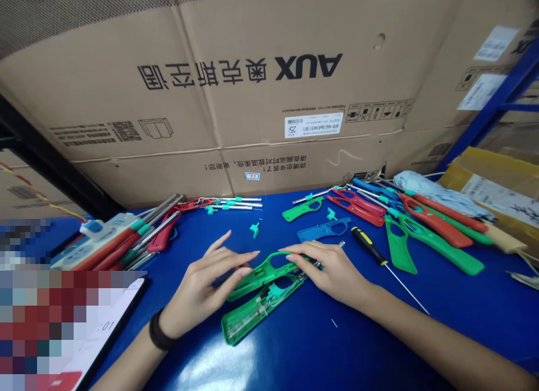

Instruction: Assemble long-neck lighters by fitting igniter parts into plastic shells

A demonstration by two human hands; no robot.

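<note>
A long-nosed gas lighter lies in two green halves in front of me. The lower half-shell (231, 330) faces up, with a clear fuel tank (248, 319), a teal trigger (275, 290) and a metal tube inside. Above it, slightly apart, is the empty green half-shell (263, 273) with its finger loop. My right hand (330, 267) closes over the loop end of this half-shell, near the metal tube. My left hand (206, 284) has its fingers spread, thumb and index finger beside the upper half-shell's other end; whether they touch it I cannot tell. Another teal trigger (255, 229) lies beyond.
A yellow-black screwdriver (368, 245) lies right of my right hand. Several lighter shells, such as a blue half-shell (322, 230), and metal tubes lie behind. At left are a power strip (101, 239) and a tablet (112, 323). A cardboard wall (252, 116) closes the back.
</note>
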